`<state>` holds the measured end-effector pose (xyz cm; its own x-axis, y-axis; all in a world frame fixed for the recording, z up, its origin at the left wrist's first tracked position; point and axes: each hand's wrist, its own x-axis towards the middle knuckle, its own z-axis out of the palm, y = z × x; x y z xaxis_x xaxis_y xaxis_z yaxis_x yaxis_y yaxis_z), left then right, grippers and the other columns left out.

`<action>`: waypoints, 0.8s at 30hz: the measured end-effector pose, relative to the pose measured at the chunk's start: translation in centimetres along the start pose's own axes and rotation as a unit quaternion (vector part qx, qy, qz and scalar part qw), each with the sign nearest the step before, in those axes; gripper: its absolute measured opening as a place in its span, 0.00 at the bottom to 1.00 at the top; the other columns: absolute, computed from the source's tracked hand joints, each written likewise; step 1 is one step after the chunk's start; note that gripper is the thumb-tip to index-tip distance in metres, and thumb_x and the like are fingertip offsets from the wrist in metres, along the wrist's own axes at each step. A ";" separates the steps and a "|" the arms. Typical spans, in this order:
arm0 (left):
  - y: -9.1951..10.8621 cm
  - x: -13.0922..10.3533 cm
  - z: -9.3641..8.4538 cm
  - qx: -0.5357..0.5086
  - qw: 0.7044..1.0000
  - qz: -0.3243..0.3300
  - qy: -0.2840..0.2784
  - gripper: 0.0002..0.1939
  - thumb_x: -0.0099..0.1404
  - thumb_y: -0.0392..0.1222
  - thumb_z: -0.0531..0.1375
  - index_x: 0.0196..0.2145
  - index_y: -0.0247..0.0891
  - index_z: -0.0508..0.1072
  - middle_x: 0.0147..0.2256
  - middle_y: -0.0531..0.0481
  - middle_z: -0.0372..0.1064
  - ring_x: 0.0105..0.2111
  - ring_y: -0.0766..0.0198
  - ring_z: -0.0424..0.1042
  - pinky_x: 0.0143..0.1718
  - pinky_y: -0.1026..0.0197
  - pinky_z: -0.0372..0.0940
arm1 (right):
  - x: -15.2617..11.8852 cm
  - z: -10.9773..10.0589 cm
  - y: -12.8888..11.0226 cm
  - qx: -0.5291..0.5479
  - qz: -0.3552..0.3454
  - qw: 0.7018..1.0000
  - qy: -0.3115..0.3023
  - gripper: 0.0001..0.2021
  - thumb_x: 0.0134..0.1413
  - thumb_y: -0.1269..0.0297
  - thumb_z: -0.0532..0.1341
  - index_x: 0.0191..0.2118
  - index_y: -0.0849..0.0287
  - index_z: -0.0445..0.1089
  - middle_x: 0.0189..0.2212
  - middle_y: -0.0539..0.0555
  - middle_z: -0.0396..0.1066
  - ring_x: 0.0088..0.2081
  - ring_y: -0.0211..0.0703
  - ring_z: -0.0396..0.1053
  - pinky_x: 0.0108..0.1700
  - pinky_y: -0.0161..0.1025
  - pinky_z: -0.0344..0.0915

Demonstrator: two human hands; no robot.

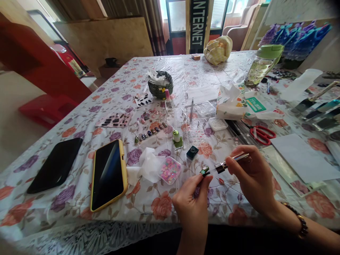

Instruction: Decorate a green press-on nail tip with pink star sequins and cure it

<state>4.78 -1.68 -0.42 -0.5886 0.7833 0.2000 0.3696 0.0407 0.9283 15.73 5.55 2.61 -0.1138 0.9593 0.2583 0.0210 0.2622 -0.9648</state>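
Note:
Between the thumb and fingers of my left hand [191,196] is pinched a dark green press-on nail [204,170] with a small pale flower on it. My right hand [252,177] grips a slim brush [231,163] with a shiny dark and silver handle, its pale tip pointing at the nail. Whether the tip touches the nail I cannot tell. Just beyond my hands sits a small dark square bottle cap or pot [192,152]. Left of it stands a green nail polish bottle [177,140]. A clear box of pink flower sequins [170,170] lies left of my left hand.
A yellow-cased phone [108,175] and a black phone [55,164] lie at left. Finished nails [150,133] form a row behind the sequins. Red-handled scissors [262,135] and white paper [305,156] lie right. Farther back are a wicker basket [160,85] and a green-lidded jug [262,65].

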 end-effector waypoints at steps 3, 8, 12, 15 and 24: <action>0.1 0.0 0.0 -0.002 1.000 0.000 0.001 0.06 0.56 0.42 0.63 0.29 0.37 0.76 0.24 0.53 0.73 0.22 0.68 0.70 0.27 0.67 0.65 | 0.1 -0.2 0.2 -0.008 0.002 1.000 0.004 0.08 0.50 0.70 0.63 0.35 0.56 0.63 0.24 0.44 0.64 0.22 0.27 0.62 0.23 0.23 0.61; 0.1 0.0 0.0 -0.006 1.000 0.003 0.004 0.05 0.56 0.42 0.63 0.29 0.38 0.76 0.24 0.54 0.73 0.22 0.69 0.69 0.26 0.67 0.65 | 0.2 -0.5 0.4 -0.018 0.005 1.000 0.015 0.08 0.50 0.68 0.63 0.35 0.55 0.63 0.24 0.45 0.63 0.23 0.28 0.61 0.23 0.25 0.60; 0.0 0.0 0.0 0.000 1.000 0.006 0.001 0.05 0.56 0.41 0.62 0.29 0.38 0.76 0.24 0.53 0.73 0.23 0.68 0.70 0.27 0.67 0.65 | 0.4 -0.8 0.2 -0.024 0.010 0.999 0.032 0.08 0.50 0.67 0.63 0.35 0.56 0.63 0.24 0.45 0.63 0.23 0.29 0.61 0.24 0.26 0.60; 0.0 0.1 0.0 0.001 1.000 0.008 0.000 0.05 0.56 0.41 0.62 0.28 0.38 0.76 0.24 0.54 0.73 0.23 0.68 0.70 0.27 0.68 0.65 | 0.6 -1.0 0.0 -0.023 0.016 0.999 0.043 0.08 0.49 0.67 0.63 0.34 0.56 0.63 0.23 0.45 0.62 0.22 0.29 0.60 0.23 0.26 0.59; 0.2 0.0 0.0 -0.005 1.000 0.009 0.004 0.05 0.56 0.41 0.63 0.28 0.38 0.76 0.24 0.54 0.73 0.22 0.69 0.69 0.25 0.68 0.64 | 0.4 -0.6 0.1 -0.013 0.004 1.000 0.022 0.08 0.49 0.68 0.63 0.35 0.55 0.63 0.24 0.45 0.63 0.23 0.29 0.61 0.24 0.26 0.60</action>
<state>4.80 -1.69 -0.24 -0.5874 0.7790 0.2196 0.3736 0.0203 0.9274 16.33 5.99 2.66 -0.0690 0.9650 0.2532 0.0467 0.2566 -0.9654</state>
